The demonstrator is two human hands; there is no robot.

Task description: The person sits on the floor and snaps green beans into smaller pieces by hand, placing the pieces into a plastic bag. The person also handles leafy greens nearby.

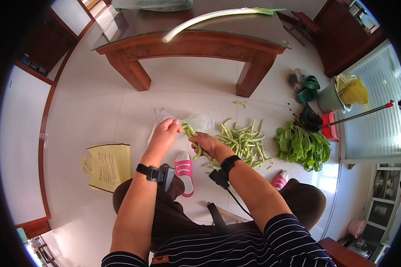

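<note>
Several green beans [188, 129] lie bunched in my right hand [207, 143], whose fingers are closed around them. Just left of the bunch's upper ends is my left hand [163, 135], thumb and fingertips pinched together; whether anything is between them cannot be told. On the floor to the right of my right hand spreads a loose pile of green beans [242, 142]. A clear plastic bag [200, 121] lies on the floor behind both hands, partly hidden by them. One separate bean [240, 104] rests above the pile.
A wooden table [193, 45] with a glass top bears a long leek [207, 16]. Leafy greens [302, 147], a red dustpan [330, 126] and a bucket [329, 98] stand at right. A yellow bag [109, 167] lies at left. Pink striped slippers [183, 168] are below my hands.
</note>
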